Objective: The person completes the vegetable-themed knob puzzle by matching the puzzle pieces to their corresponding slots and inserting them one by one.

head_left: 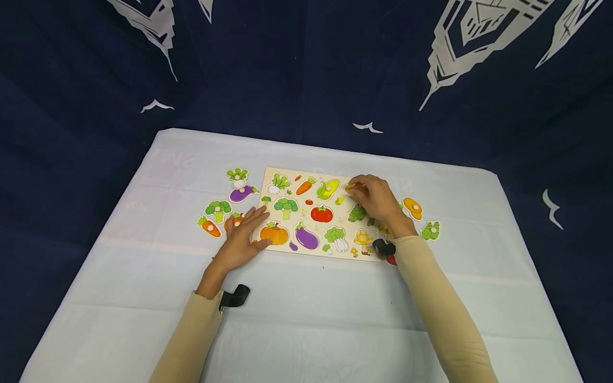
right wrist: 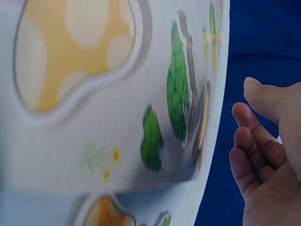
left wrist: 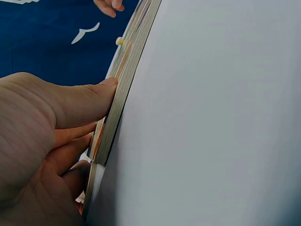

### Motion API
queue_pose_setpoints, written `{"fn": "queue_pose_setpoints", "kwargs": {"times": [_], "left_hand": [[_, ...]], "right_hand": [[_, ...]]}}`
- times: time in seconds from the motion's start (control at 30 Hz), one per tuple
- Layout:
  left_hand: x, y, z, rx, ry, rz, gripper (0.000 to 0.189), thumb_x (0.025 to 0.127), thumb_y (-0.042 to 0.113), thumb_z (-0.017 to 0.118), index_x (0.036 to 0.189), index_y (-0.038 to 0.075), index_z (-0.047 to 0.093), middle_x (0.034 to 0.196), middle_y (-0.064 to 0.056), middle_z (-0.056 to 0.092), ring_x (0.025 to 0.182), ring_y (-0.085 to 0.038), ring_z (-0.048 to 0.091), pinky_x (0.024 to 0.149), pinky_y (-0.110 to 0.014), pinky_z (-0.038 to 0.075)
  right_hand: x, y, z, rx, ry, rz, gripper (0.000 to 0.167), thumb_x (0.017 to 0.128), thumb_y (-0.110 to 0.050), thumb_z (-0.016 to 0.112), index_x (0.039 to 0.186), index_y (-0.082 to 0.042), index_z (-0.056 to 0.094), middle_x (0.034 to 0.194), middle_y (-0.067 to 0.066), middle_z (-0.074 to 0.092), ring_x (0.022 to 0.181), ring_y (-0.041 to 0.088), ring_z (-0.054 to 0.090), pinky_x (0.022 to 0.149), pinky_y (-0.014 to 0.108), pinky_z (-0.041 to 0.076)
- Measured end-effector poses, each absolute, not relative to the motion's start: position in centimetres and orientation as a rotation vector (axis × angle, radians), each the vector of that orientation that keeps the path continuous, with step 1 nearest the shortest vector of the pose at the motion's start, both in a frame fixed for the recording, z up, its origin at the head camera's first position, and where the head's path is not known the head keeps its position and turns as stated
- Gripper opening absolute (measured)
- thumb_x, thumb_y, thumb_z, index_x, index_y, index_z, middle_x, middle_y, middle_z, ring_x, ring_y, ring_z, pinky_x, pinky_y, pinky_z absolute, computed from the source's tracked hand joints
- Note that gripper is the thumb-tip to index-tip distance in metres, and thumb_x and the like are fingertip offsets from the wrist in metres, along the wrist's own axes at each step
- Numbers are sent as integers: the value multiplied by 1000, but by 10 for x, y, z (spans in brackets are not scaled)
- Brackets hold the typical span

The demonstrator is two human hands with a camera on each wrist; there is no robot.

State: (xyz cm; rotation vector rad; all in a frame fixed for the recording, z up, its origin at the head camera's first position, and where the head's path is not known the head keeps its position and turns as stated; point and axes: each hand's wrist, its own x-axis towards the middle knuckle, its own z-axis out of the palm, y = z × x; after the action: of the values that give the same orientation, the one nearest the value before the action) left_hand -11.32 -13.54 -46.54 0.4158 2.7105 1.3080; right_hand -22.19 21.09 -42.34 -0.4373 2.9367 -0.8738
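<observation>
A pale wooden puzzle board (head_left: 306, 249) with printed vegetables lies on the white table. My left hand (head_left: 241, 242) rests on its left edge, fingers spread and thumb (left wrist: 89, 101) on the face near the front edge. Over the board's far right corner is my right hand (head_left: 375, 197); in the right wrist view its loosely bent fingers (right wrist: 258, 169) hold nothing and stand off the surface. Below them a brown-yellow shape (head_left: 350, 187) shows at the fingertips. A corn piece (head_left: 330, 190) with a small knob sits in the board's top row.
Left of the board lie loose pieces: a radish (head_left: 238, 174), an eggplant (head_left: 241, 193), broccoli (head_left: 218, 209), a carrot (head_left: 209, 227) and a partly covered pumpkin (head_left: 230, 223). On the right are a brownish-yellow piece (head_left: 413, 208), a green piece (head_left: 430, 230) and a red piece (head_left: 391, 259) half under the arm.
</observation>
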Motion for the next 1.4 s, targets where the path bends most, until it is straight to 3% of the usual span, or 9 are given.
{"fn": "queue_pose_setpoints", "kwargs": {"times": [0.47, 0.87, 1.2, 1.4], "left_hand": [[-112, -133, -464, 421, 2725, 1304, 68, 87, 9, 76, 147, -1, 46, 161, -14, 35, 153, -39, 19, 117, -65, -12], [-110, -135, -463, 418, 2722, 1304, 69, 87, 9, 76, 147, -2, 46, 161, -15, 35, 153, -39, 19, 116, -65, -12], [-110, -134, -463, 430, 2723, 1321, 69, 87, 9, 77, 147, -1, 46, 161, -14, 36, 153, -39, 19, 116, -66, -12], [-110, -134, -463, 416, 2726, 1311, 69, 87, 9, 76, 148, -1, 46, 161, -13, 36, 153, -38, 19, 117, -65, -13]], "right_hand": [[-218, 240, -417, -385, 2934, -891, 26, 100, -23, 64, 120, -6, 67, 113, 14, 66, 94, 28, 55, 87, 43, 46], [-207, 265, -420, -333, 2962, -884, 25, 101, -24, 62, 117, -6, 68, 117, 16, 65, 102, 33, 59, 94, 50, 48], [-198, 292, -419, -232, 2978, -865, 27, 101, -25, 61, 119, -5, 67, 117, 16, 65, 97, 30, 55, 87, 44, 45], [-193, 300, -420, -227, 2947, -821, 23, 100, -20, 63, 117, -6, 69, 109, 15, 64, 87, 27, 52, 76, 38, 43]]}}
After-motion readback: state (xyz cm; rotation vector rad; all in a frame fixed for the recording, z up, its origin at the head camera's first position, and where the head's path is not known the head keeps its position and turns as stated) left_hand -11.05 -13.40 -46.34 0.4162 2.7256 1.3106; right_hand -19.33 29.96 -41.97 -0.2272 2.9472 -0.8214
